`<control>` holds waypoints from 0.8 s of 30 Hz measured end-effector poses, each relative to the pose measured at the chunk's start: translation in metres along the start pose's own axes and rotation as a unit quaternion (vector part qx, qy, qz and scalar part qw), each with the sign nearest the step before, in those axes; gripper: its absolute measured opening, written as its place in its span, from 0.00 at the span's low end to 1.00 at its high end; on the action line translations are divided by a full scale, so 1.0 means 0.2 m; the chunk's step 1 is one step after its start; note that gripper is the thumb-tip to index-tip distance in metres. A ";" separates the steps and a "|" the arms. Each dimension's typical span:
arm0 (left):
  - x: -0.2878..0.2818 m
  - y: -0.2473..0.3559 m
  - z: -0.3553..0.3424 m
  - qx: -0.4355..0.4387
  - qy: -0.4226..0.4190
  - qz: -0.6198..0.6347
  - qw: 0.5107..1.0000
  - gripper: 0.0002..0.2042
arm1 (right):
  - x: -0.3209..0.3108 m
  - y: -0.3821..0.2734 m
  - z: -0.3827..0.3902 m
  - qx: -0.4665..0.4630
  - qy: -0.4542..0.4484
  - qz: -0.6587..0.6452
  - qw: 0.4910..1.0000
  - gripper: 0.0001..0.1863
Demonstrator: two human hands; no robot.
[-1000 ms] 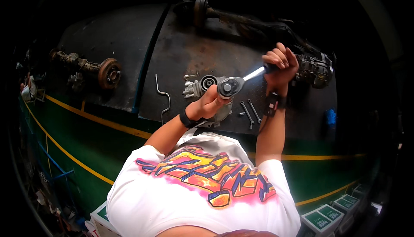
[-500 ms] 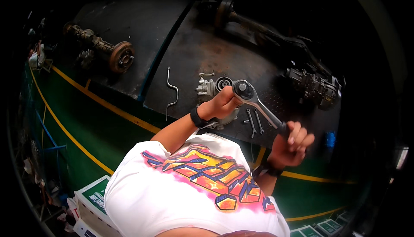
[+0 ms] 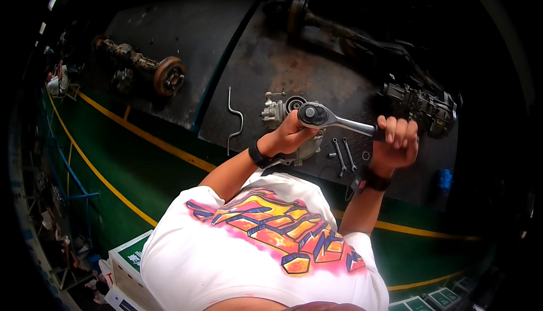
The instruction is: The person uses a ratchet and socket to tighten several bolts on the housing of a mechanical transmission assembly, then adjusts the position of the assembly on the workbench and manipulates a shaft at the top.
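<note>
A ratchet wrench point(image 3: 352, 124) is held between my two hands above the dark bench. My left hand point(image 3: 289, 134) is closed just under its round head; what its fingers grip there is partly hidden. My right hand point(image 3: 397, 144) wraps round the dark end of the handle. Beneath the left hand sits a light metal housing point(image 3: 274, 113) with a round bore, partly covered by hand and tool. To its right lie two combination wrenches point(image 3: 349, 155), a small socket point(image 3: 332, 155) and a thin ring point(image 3: 366, 156).
A crank-shaped speed brace point(image 3: 242, 122) lies left of the housing. A dark gearbox point(image 3: 424, 107) stands at the bench's right, with a long axle point(image 3: 362, 36) behind. Another axle with a rusty drum point(image 3: 169, 76) rests far left. A blue object point(image 3: 445, 179) is near the right edge.
The ratchet handle has swung up, from slanting down to the right to nearly level. My right hand rose with it, while my left hand stayed at the head.
</note>
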State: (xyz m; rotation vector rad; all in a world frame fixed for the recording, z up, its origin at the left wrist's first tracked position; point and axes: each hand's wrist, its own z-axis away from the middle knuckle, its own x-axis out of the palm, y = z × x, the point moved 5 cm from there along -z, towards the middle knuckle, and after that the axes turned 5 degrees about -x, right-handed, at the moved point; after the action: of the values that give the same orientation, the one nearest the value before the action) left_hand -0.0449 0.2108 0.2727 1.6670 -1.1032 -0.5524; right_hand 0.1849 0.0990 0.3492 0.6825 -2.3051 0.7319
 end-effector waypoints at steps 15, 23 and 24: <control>-0.01 -0.11 0.01 -0.011 0.012 0.014 1.000 0.21 | -0.19 0.08 -0.14 0.076 0.066 -0.061 0.993 0.13; -0.01 -0.17 0.00 -0.002 0.072 -0.026 0.997 0.17 | 0.39 -0.19 0.31 0.028 -0.154 0.322 0.934 0.12; -0.01 -0.19 0.00 -0.010 0.075 -0.010 0.997 0.18 | 0.42 -0.18 0.37 0.047 -0.145 0.348 0.925 0.13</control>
State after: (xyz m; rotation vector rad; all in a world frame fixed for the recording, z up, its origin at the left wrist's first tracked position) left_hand -0.0320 0.2147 0.2381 1.6749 -0.9689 -0.4421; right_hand 0.1215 0.0026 0.3705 -0.0295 -2.8265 1.1192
